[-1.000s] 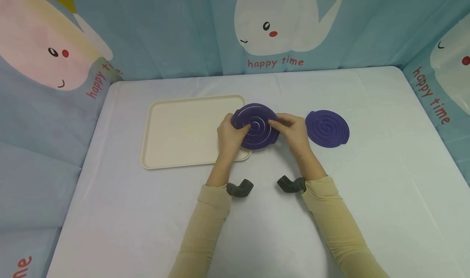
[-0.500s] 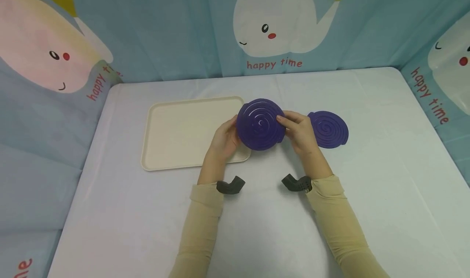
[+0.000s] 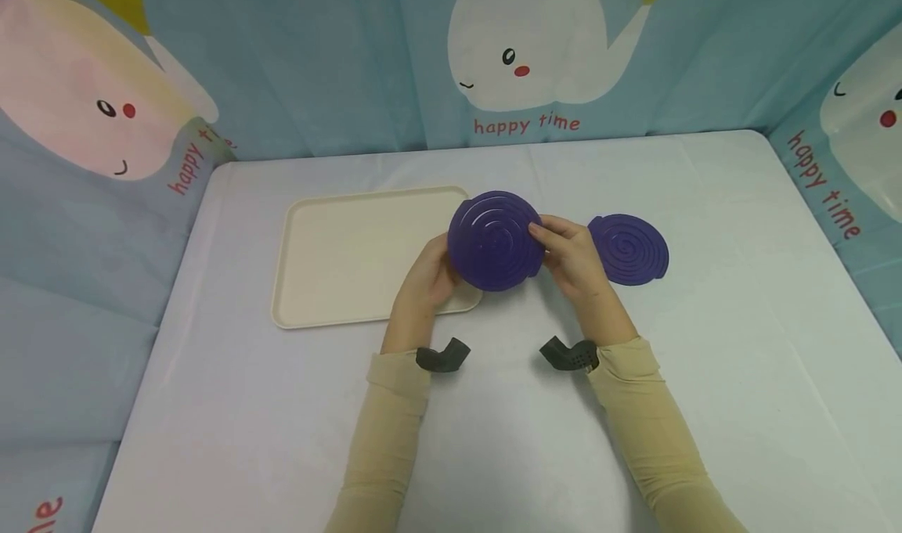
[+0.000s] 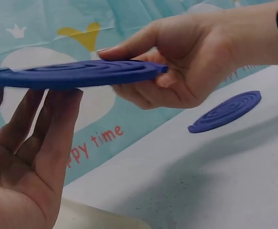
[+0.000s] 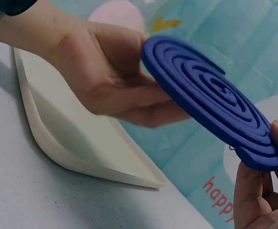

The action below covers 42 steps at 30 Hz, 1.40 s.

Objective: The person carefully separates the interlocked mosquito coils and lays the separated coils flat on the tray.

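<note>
A purple spiral disc (image 3: 495, 243) is held up off the table, overlapping the tray's right end in the head view. My right hand (image 3: 574, 257) pinches its right edge, thumb on the upper face and fingers underneath. The left hand (image 3: 425, 276) supports it from below at the left. In the left wrist view the left fingers (image 4: 57, 129) stand fairly straight against the underside of the disc (image 4: 81, 75). Seen from the right wrist, coiled ridges cover the disc's face. A second purple spiral disc (image 3: 629, 250) lies flat on the table, just right of my right hand.
A cream rectangular tray (image 3: 345, 259) with a low rim lies on the white table (image 3: 479, 447), left of the hands. Blue curtains (image 3: 317, 63) with whale prints stand behind the table and at both sides. Dark wrist-worn pieces (image 3: 442, 356) jut inward from both wrists.
The left thumb has left the disc's face, and that hand has shifted to beneath it. The disc has tilted, moved right, then slightly back left. The right hand keeps its pinch.
</note>
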Each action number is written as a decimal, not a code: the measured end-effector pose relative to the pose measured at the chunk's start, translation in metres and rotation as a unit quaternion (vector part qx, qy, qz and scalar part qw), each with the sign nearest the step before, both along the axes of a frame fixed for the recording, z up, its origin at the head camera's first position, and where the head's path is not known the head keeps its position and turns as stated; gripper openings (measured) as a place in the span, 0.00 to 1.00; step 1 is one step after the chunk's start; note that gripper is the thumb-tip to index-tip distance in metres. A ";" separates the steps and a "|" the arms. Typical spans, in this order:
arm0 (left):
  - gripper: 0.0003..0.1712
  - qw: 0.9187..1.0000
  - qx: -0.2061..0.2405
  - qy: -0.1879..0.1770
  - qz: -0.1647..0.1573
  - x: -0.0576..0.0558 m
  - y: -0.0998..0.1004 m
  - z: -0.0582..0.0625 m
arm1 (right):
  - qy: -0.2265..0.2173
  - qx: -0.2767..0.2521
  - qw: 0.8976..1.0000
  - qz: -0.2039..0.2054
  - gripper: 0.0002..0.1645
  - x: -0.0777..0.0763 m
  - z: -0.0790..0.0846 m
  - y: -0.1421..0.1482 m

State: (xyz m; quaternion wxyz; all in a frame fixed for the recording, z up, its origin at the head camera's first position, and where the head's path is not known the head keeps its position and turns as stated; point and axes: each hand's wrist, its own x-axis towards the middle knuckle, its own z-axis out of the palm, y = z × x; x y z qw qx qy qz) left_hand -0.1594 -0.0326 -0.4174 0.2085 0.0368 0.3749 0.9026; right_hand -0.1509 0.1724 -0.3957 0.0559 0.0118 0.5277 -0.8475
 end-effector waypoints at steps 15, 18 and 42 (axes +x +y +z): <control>0.12 0.995 0.072 0.051 -0.043 0.000 -0.009 -0.001 | 0.017 0.005 1.000 -0.015 0.12 -0.002 -0.003 0.002; 0.08 0.995 0.071 0.052 -0.045 0.000 -0.009 -0.001 | 0.020 0.013 1.000 -0.018 0.07 -0.002 -0.004 0.002; 0.17 0.973 -0.204 0.084 0.065 -0.006 -0.004 0.006 | 0.065 0.182 0.978 -0.073 0.09 -0.002 0.003 0.010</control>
